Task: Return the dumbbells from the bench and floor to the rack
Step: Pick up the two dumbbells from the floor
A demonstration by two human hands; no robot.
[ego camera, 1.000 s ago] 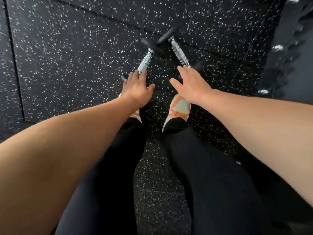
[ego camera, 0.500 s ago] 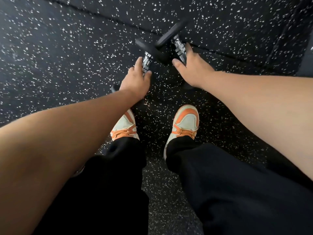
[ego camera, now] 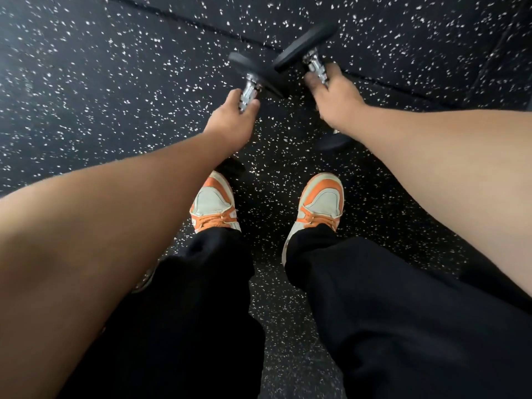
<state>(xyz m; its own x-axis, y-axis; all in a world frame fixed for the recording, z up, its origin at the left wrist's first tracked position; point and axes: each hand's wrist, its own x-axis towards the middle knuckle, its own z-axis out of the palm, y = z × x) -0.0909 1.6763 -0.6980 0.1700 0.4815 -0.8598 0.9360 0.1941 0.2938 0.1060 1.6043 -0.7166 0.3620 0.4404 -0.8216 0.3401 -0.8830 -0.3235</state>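
Observation:
Two black dumbbells with chrome handles lie on the speckled rubber floor in front of my feet, their far heads touching. My left hand (ego camera: 231, 120) wraps around the handle of the left dumbbell (ego camera: 250, 71). My right hand (ego camera: 334, 100) closes around the handle of the right dumbbell (ego camera: 305, 47). The right dumbbell's near head shows below my right wrist. Most of the left dumbbell's near head is hidden under my left forearm. The rack and the bench are out of view.
My two orange and white shoes (ego camera: 322, 208) stand on the black speckled floor (ego camera: 115, 82), just behind the dumbbells. Black trouser legs fill the lower part of the view. Floor tile seams run across the top.
My hands went from hovering open above the handles to closing around them. The view dropped lower toward the floor, and the rack at the right edge left the frame.

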